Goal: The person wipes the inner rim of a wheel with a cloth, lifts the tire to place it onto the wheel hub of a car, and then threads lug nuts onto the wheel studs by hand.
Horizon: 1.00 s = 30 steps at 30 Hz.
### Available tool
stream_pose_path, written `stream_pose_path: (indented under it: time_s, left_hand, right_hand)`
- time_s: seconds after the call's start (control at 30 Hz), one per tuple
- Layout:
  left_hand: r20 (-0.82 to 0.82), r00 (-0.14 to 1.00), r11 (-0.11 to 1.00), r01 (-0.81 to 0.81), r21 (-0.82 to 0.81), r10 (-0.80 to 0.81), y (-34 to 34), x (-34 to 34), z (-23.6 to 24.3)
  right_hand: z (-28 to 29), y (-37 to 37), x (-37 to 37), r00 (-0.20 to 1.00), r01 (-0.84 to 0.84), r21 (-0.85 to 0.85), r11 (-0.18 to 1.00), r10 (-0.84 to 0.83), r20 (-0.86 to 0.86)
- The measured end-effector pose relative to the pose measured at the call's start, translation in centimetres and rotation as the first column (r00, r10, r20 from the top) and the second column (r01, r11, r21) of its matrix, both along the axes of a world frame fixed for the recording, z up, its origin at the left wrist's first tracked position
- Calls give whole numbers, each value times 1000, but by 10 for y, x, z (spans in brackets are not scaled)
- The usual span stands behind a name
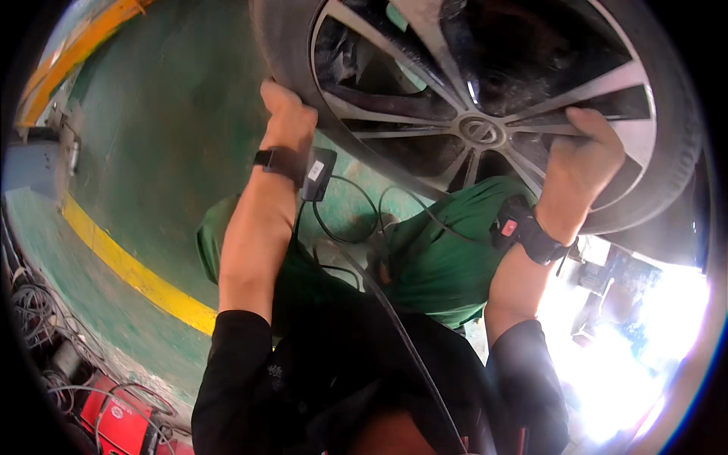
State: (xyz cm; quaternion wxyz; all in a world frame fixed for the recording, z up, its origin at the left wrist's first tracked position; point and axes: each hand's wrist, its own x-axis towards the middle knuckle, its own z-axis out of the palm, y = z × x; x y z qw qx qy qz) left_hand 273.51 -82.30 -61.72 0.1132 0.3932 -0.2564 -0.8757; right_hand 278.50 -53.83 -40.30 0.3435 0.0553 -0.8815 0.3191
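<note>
Left hand bends against the tyre at its 9 o'clock; right hand overlaps the rim side at 3 to 4 o'clock, thumb beside a spoke. Fingertips hidden on both, so can't tell if either is clasping or just pressing.

Largest: wheel, filling 12 to 3 o'clock of the view. Likely heavy; tyre stiff with slight give and decent grip, metal spokes rigid, smoother, maybe slippery, finish could scuff. Best hold looks like the tyre at 9 and 3 o'clock, palms opposed. Spoked face points toward the wearer; it's round, so no long axis across the face. Axle line runs out through the hub toward the wearer. Can't tell if it's mounted.

Next, green trousers below the wheel at 6 o'clock; yellow floor line, 8 to 9 o'clock; red machine, 8 o'clock. Small: black box just beside the left wrist, 11 o'clock, cable near it.
</note>
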Motion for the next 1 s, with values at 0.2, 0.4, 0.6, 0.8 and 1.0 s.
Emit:
stream_pose_path:
  time_s: [0.2,0.4,0.6,0.8,1.0]
  left_hand:
    - [100,993,998,63,-23,-60,2,9,10]
    - [-143,967,356,-60,-933,-211,-15,6,-46]
    - [-87,965,316,-5,-949,-247,-11,11,-38]
    - [-87,964,368,11,-930,-250,-11,5,-32]
    - [-79,963,448,46,-893,-257,-15,1,-27]
  right_hand:
    - [0,17,0,994,64,45,997,-60,-87]
    - [5,14,8,990,87,280,956,-51,-133]
    - [11,32,12,987,142,530,836,-78,-141]
    - [12,67,14,990,123,583,803,-59,-128]
    - [-2,37,14,977,209,481,851,-160,-142]
